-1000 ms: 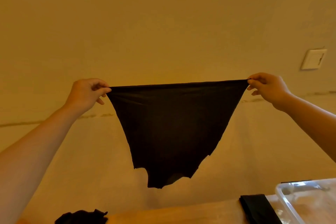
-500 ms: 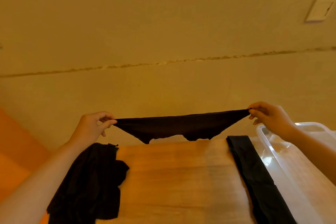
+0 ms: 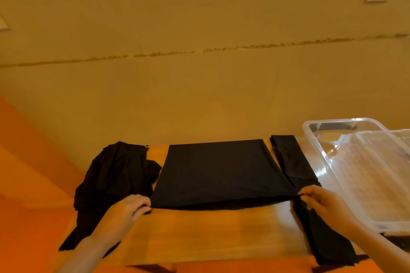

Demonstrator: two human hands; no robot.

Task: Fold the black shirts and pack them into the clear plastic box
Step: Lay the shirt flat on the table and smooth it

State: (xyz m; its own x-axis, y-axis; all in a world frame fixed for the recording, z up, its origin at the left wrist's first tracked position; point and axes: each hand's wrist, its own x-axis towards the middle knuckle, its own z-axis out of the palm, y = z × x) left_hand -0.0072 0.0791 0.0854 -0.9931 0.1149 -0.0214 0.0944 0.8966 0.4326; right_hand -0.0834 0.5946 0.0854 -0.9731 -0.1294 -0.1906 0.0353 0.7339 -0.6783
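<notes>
Along the worktop's (image 3: 213, 235) left edge we see 1 crumpled black shirt (image 3: 111, 184). Our left hand (image 3: 126, 208) pinches the near left corner of the spread shirt (image 3: 219, 170) at mid-worktop; our right hand (image 3: 319, 201) pinches its near right corner. A folded shirt (image 3: 310, 204) lies beside the clear plastic box (image 3: 319, 148) at the right edge.

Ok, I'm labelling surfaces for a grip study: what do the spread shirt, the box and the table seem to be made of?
Spread shirt: thin matte black fabric, probably a knit; it lies limp and flat.
Box: clear, glossy hard plastic; the surface under it shows through and its rim catches glare.
Table: wood or wood-look laminate, with visible grain and a soft sheen; which one is unclear.
</notes>
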